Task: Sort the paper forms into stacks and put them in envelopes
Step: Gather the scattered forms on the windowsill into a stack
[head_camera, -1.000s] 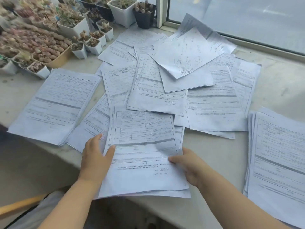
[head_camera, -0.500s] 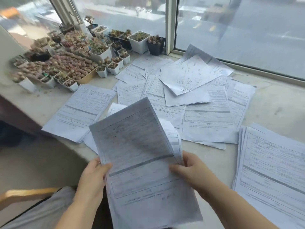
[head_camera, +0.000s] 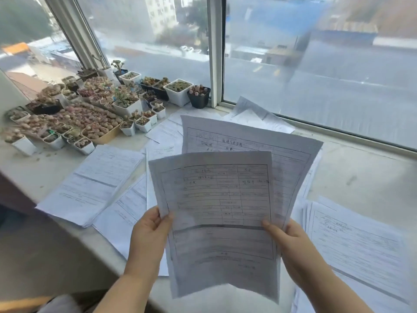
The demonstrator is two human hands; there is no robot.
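Observation:
Two printed paper forms are held upright above the sill. My left hand [head_camera: 150, 231] pinches the left edge of the front form [head_camera: 216, 213]. My right hand [head_camera: 287, 239] grips the right edge, with the rear form [head_camera: 291, 154] fanned out behind and to the right. A stack of forms [head_camera: 92, 186] lies on the sill at the left. Another stack [head_camera: 358, 245] lies at the right. Loose forms [head_camera: 164, 134] are spread across the sill behind the held sheets, which hide most of them.
Many small pots of succulents [head_camera: 90, 118] crowd the sill's far left corner. A window [head_camera: 316, 64] with a white frame post [head_camera: 215, 53] runs along the back. The marble sill [head_camera: 361, 175] drops off at its front edge on my side.
Both hands lifted the forms off the sill and raised them upright. The sheets have fanned into a front and a rear form. The camera tilted up toward the window.

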